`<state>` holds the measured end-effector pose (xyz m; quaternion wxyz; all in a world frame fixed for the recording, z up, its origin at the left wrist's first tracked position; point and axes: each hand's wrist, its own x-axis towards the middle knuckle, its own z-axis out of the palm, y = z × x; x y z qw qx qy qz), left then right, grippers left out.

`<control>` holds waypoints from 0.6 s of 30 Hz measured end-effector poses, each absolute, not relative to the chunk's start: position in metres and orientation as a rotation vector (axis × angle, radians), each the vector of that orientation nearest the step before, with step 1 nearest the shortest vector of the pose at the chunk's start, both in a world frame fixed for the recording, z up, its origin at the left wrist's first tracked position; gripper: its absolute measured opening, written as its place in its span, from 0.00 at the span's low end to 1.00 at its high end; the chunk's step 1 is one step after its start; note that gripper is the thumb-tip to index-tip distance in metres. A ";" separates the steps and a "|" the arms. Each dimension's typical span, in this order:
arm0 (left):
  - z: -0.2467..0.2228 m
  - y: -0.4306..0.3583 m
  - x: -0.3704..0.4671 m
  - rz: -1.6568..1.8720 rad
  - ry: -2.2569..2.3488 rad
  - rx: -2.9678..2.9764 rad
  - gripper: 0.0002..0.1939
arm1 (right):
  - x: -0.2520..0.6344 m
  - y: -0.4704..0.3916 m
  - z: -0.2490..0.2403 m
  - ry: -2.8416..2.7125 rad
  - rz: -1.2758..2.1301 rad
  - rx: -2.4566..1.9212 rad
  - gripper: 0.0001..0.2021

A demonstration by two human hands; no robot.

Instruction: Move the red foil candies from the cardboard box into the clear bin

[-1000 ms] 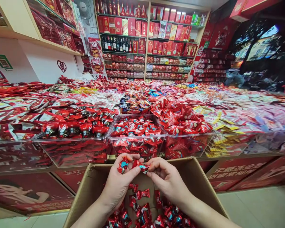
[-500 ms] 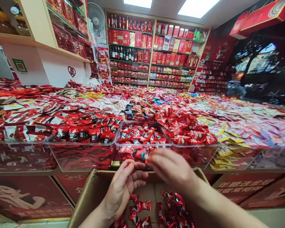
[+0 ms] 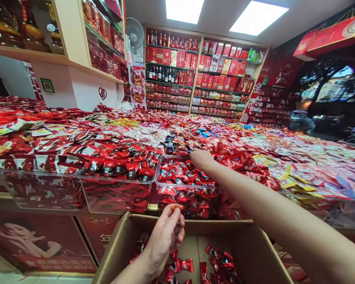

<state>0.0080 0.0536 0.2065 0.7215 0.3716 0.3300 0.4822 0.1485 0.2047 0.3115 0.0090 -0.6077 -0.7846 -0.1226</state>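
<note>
My left hand (image 3: 167,232) is over the cardboard box (image 3: 239,240), thumb and fingers pinched together. A small orange-red bit shows at its fingertips, too little to name. My right hand (image 3: 201,158) reaches over the back right of the clear plastic bin (image 3: 186,185) of red and blue wrapped candies (image 3: 177,171). The fingers of this hand point away and are hidden behind its back, so any hold cannot be seen. On the floor of the box lie several red twist-wrapped candies (image 3: 185,265), partly covered by my left hand and wrist.
Left of the middle bin stands a bin of red-and-black packets (image 3: 118,167). Red packets (image 3: 236,161) and yellow packets (image 3: 296,177) are heaped to the right. Beyond the counter rise shelves of bottles and gift boxes (image 3: 173,57).
My right hand has moved from beside my left hand, where it held a small red and blue candy, forward over the bin. My left hand's fingers have closed more. The view has shifted.
</note>
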 end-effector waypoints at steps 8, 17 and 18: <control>0.212 0.055 0.004 1.105 0.649 0.789 0.16 | 0.155 0.135 0.329 -2.460 -0.290 -1.576 0.11; 0.206 0.045 0.015 0.999 0.643 1.278 0.20 | 0.166 0.030 0.228 -1.977 0.629 -1.277 0.08; 0.205 0.043 0.016 0.984 0.671 1.309 0.21 | 0.167 0.031 0.223 -1.925 0.706 -1.277 0.08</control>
